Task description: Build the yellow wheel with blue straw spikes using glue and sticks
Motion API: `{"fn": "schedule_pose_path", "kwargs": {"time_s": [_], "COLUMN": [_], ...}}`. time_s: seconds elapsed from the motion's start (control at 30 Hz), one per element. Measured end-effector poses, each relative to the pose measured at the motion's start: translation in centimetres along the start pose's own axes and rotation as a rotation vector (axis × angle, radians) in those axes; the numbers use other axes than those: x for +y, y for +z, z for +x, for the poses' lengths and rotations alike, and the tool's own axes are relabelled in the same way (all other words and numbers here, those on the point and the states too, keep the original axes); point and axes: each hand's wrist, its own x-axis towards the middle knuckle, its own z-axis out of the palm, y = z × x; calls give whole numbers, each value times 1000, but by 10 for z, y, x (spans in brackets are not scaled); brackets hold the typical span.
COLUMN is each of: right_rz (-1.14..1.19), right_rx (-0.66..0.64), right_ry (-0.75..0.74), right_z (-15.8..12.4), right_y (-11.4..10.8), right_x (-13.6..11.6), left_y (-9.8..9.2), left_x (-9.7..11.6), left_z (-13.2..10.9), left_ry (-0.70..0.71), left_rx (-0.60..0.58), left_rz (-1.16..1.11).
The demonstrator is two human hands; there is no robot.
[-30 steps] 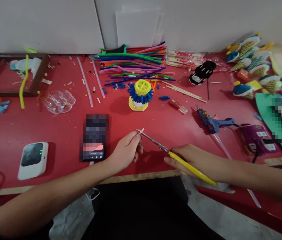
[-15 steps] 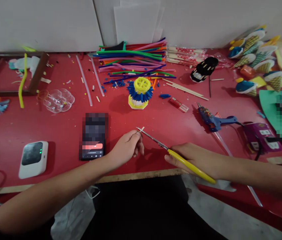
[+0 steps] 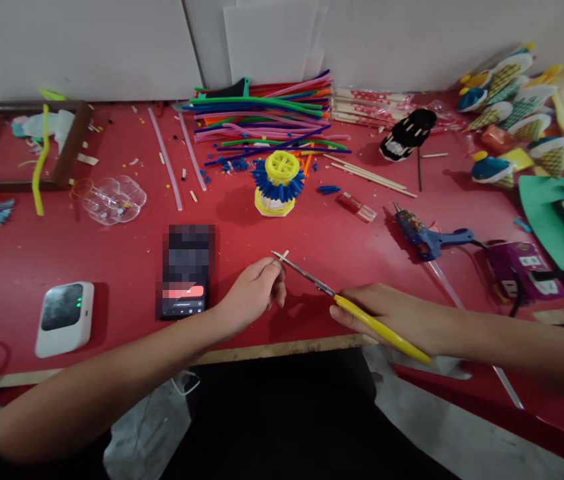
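Note:
My left hand [image 3: 255,293] pinches a short pale stick [image 3: 285,255] over the red table, near its front edge. In my right hand [image 3: 387,313] are scissors with yellow handles [image 3: 382,331]; their blades reach left to the stick, near my left fingertips. Whether the blades touch the stick is too small to tell. Beyond my hands stands a blue and yellow pipe-cleaner figure [image 3: 279,183] on a white base with a yellow rim. A phone [image 3: 188,270] lies left of my left hand.
Pipe cleaners [image 3: 267,110] lie at the back. A blue glue gun [image 3: 427,237] and a purple box [image 3: 525,270] are at right. Sticks [image 3: 372,175] and a black figure [image 3: 407,135] lie behind. At left are a white device [image 3: 65,319], a clear palette [image 3: 115,200] and a brown frame [image 3: 69,150].
The view has shifted slightly. Both hands, the stick and the scissors keep nearly the same positions.

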Motion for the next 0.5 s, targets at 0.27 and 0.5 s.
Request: {"fn": "schedule_pose_path", "kwargs": {"time_s": [0.27, 0.5], "right_rz": [-8, -11], "right_rx": [-1, 0], "right_ry": [2, -25], "right_z": [0, 1], "right_y": [1, 0], "right_x": [1, 1], "left_y": [2, 4], "left_x": [1, 2], "left_z": [-1, -2], "left_ry": [20, 20], "left_rx": [8, -20], "left_rz": [-6, -46]}}
